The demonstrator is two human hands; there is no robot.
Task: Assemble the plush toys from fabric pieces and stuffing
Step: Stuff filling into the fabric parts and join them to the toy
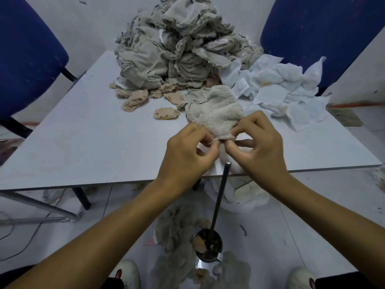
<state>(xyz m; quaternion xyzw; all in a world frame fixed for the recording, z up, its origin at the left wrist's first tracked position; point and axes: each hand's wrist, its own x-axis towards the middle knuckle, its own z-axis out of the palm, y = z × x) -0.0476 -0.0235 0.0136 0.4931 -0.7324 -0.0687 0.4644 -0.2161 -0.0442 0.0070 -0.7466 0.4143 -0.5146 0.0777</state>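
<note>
A fluffy cream plush piece [218, 112] is held above the near part of the white table [87, 142]. My left hand [187, 155] pinches its lower edge from the left, and my right hand [260, 147] pinches the same edge from the right, thumbs and forefingers close together. A big heap of grey-beige fabric pieces [177, 46] lies at the far side of the table. Small tan fuzzy pieces [166, 113] are scattered in front of it. White label-like sheets [281, 90] lie at the right.
An upright dark metal rod [220, 197] rises from a round base [208, 247] on the floor just below my hands. Plush pieces [177, 232] and a white bag [239, 197] lie on the floor. Blue chairs stand at the left [27, 55] and the right [323, 28].
</note>
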